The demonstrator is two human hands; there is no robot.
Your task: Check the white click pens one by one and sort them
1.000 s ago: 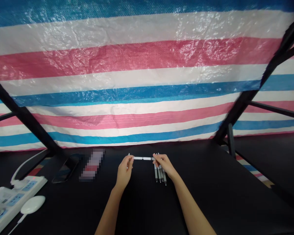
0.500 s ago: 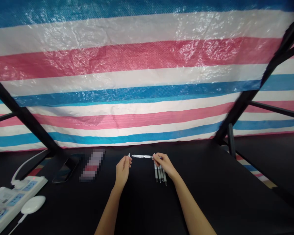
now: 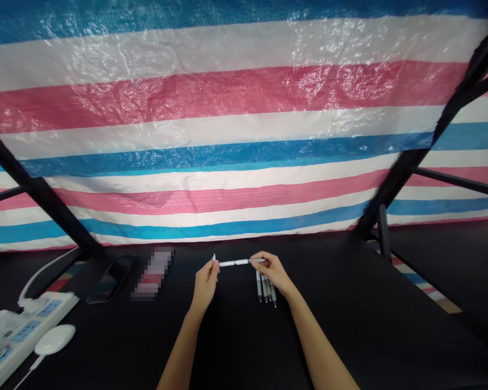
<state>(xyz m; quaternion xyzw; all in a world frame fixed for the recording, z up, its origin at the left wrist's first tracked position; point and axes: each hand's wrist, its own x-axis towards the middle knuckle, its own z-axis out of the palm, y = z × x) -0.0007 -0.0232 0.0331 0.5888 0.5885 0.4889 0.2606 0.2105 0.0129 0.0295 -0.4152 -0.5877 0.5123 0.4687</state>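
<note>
A white pen with a grey grip [image 3: 236,262] lies nearly level between my two hands. My right hand [image 3: 269,268] pinches its grey end at the right. At the pen's left end is my left hand [image 3: 206,279], fingers closed on a small white piece [image 3: 214,257] whose tip sticks up above them; what exactly it is cannot be made out. Several white and grey pens [image 3: 267,290] lie side by side on the black table just below my right hand, tips toward me, their upper ends partly hidden by it.
On the left are a white power strip [image 3: 28,330], a round white charger [image 3: 55,340], a dark phone [image 3: 109,281] and a pixelated flat object [image 3: 153,273]. Black frame bars [image 3: 394,189] and a striped sheet [image 3: 228,206] stand behind the black table [image 3: 244,346].
The pen's left end now meets my left fingers, where a small gap was before. My right fingers show more of the pen's grey end.
</note>
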